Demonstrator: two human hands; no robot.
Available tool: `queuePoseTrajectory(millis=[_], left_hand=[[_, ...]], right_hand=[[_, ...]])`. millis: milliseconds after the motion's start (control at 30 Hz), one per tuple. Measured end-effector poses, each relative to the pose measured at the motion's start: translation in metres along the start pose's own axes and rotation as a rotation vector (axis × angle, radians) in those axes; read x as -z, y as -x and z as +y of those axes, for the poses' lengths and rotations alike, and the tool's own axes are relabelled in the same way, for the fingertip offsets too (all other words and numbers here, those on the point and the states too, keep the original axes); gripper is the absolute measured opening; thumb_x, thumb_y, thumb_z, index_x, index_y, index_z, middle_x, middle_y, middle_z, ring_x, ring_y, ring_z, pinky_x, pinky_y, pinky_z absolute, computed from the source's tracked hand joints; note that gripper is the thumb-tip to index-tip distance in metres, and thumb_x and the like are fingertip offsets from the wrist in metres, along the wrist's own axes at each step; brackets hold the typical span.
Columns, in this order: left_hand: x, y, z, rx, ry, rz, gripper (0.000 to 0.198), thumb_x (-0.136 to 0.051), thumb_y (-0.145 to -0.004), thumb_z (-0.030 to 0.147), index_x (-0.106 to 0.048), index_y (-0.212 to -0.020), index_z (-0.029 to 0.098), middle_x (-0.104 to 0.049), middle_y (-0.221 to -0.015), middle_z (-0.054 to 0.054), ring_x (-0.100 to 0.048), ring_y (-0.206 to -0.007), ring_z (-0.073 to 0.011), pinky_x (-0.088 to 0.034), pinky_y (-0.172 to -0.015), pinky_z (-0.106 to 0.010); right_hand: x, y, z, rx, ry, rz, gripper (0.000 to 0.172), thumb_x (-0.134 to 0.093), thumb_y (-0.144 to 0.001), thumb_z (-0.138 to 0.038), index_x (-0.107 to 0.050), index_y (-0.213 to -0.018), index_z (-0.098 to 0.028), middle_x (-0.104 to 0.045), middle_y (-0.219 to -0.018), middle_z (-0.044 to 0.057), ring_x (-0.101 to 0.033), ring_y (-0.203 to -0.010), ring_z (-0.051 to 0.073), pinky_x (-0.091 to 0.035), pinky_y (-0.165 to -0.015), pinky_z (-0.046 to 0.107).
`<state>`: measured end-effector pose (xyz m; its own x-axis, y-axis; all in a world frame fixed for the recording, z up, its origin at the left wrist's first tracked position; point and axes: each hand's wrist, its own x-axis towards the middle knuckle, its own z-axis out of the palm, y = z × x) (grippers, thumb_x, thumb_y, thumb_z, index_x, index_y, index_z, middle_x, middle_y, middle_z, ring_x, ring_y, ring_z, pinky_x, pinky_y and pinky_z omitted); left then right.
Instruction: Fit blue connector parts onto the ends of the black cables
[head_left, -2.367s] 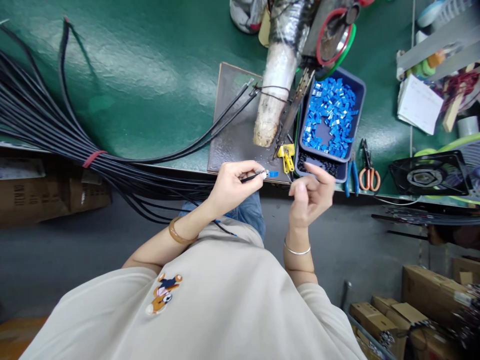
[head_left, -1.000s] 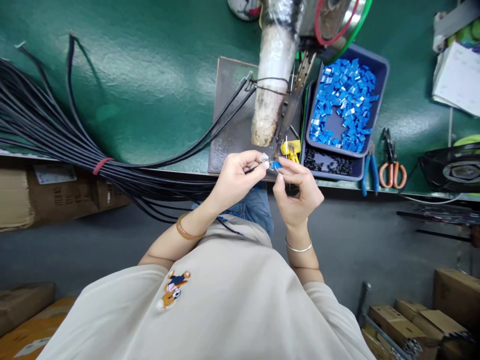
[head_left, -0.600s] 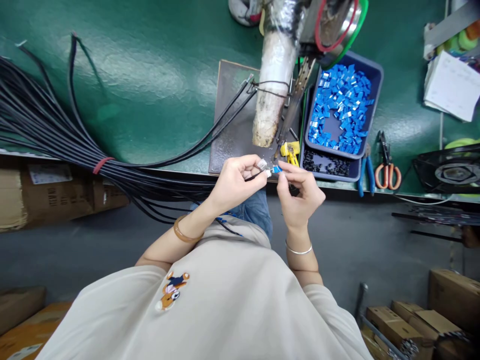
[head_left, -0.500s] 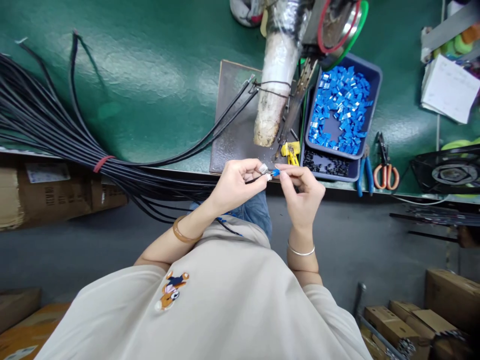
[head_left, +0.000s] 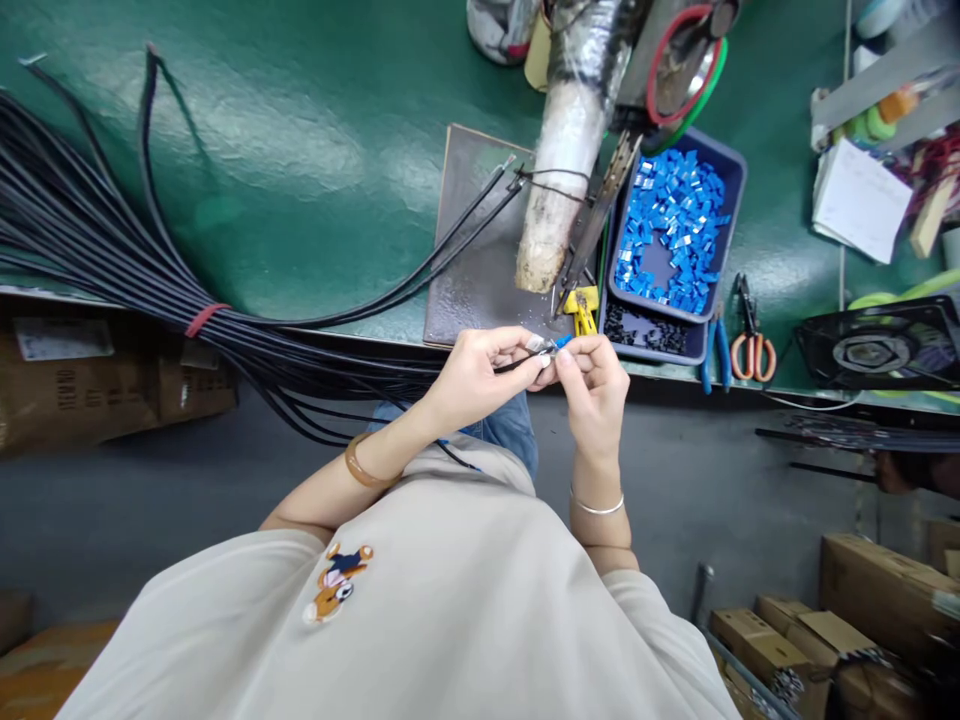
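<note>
My left hand (head_left: 484,378) is closed around the end of a black cable, whose stripped tip shows near the fingertips. Against that tip, my right hand (head_left: 595,385) pinches a small blue connector (head_left: 562,341); the fingertips of both hands nearly meet. How far the cable end sits in the connector is hidden by the fingers. The cable belongs to a thick bundle of black cables (head_left: 142,240), bound by a red tie (head_left: 207,320), which runs in from the left. Two cable ends (head_left: 480,205) lie over a dark plate (head_left: 472,270) on the green bench.
A tray of blue connectors (head_left: 716,215) overlaps a tray of small black parts (head_left: 645,335). Right of them lie blue-handled pliers (head_left: 718,355) and orange-handled cutters (head_left: 753,355). A soldering fume pipe-like wrapped tube (head_left: 559,190) hangs over the plate, near a yellow tool (head_left: 581,305).
My right hand has come a little closer to my left, its fingertips now by the cable end with the blue connector. The whole view has shifted slightly.
</note>
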<state>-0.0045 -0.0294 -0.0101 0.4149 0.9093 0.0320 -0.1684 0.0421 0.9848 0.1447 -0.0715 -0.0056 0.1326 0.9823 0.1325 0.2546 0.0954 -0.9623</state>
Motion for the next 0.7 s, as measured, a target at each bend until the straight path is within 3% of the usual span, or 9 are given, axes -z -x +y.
queuePoseTrajectory(millis=[100,167,233,300,500,700], left_hand=[[0.001,-0.001,-0.003,-0.006,-0.05,0.052,0.014,-0.064,-0.084,0.025,-0.068,-0.082,0.013,-0.062,-0.07,0.0,-0.054,-0.061,-0.0075,-0.045,-0.059,-0.018],[0.001,-0.002,-0.005,-0.003,-0.062,0.068,0.015,-0.064,-0.084,0.027,-0.067,-0.079,0.013,-0.058,-0.067,0.001,-0.051,-0.059,-0.007,-0.043,-0.057,-0.017],[0.002,-0.004,-0.007,-0.005,-0.069,0.07,0.017,-0.063,-0.085,0.027,-0.066,-0.077,0.013,-0.056,-0.066,0.001,-0.049,-0.059,-0.007,-0.041,-0.056,-0.018],[0.002,-0.005,-0.008,-0.021,-0.089,0.08,0.017,-0.063,-0.085,0.027,-0.067,-0.077,0.013,-0.055,-0.066,0.001,-0.049,-0.06,-0.0073,-0.041,-0.058,-0.018],[-0.001,-0.011,-0.009,-0.084,-0.182,0.168,0.014,-0.061,-0.084,0.022,-0.065,-0.073,0.014,-0.05,-0.061,0.003,-0.041,-0.056,-0.0064,-0.035,-0.054,-0.019],[0.001,-0.018,-0.006,-0.066,-0.177,0.16,0.011,-0.06,-0.081,0.018,-0.065,-0.072,0.014,-0.05,-0.062,0.003,-0.043,-0.057,-0.0073,-0.035,-0.055,-0.02]], right_hand=[[0.003,-0.001,0.001,0.175,0.182,0.215,0.002,-0.057,-0.095,-0.023,-0.057,-0.093,-0.023,-0.068,-0.079,-0.005,-0.069,-0.06,0.009,-0.057,-0.055,0.02],[0.005,-0.002,0.002,0.384,0.369,0.292,0.007,-0.062,-0.091,-0.017,-0.061,-0.093,-0.023,-0.072,-0.091,-0.001,-0.074,-0.075,0.012,-0.06,-0.065,0.023],[0.005,-0.005,0.004,0.565,0.503,0.263,0.014,-0.067,-0.086,-0.012,-0.063,-0.092,-0.023,-0.075,-0.1,0.002,-0.074,-0.092,0.016,-0.062,-0.08,0.028],[0.003,-0.008,0.006,0.645,0.554,0.211,0.017,-0.067,-0.084,-0.008,-0.063,-0.093,-0.022,-0.076,-0.106,0.004,-0.074,-0.098,0.017,-0.061,-0.086,0.029],[-0.002,-0.01,0.01,0.578,0.505,0.22,0.013,-0.063,-0.086,-0.011,-0.06,-0.089,-0.023,-0.077,-0.111,0.004,-0.076,-0.094,0.016,-0.063,-0.083,0.03],[0.001,-0.012,0.006,0.467,0.459,0.19,0.008,-0.06,-0.088,-0.016,-0.058,-0.085,-0.023,-0.076,-0.112,0.005,-0.076,-0.089,0.017,-0.064,-0.081,0.034]])
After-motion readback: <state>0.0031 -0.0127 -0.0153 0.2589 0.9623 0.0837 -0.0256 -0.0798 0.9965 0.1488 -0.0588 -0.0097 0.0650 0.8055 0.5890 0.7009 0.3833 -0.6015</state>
